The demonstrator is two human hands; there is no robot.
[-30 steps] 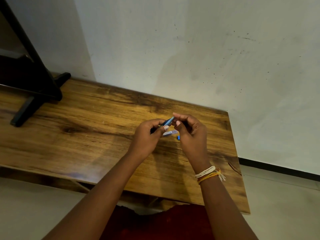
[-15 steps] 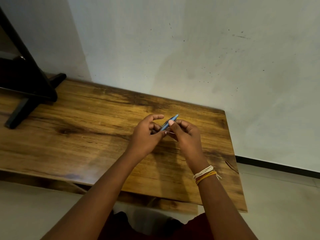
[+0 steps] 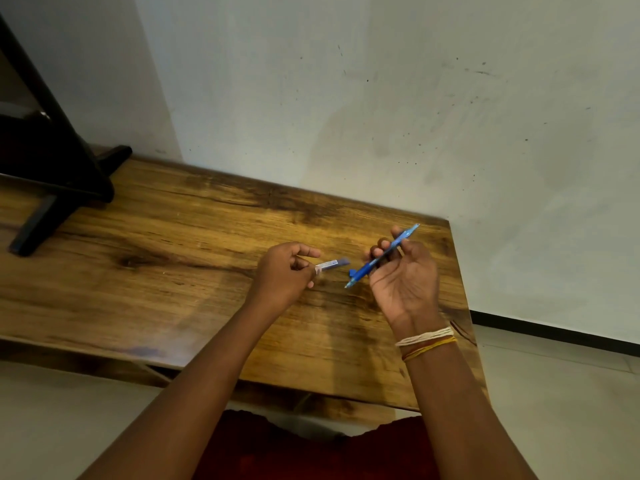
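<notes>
Scuffed white wall behind a wooden table, pale floor

Left hand, right hand apart (curled).

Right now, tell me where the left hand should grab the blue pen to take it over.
Take the blue pen by its bare lower-left end, coming from the left. It slants across the fingers of the right hand, and that end juts free towards the left hand. That hand pinches a small tube, so it likely must set it down first.
</notes>
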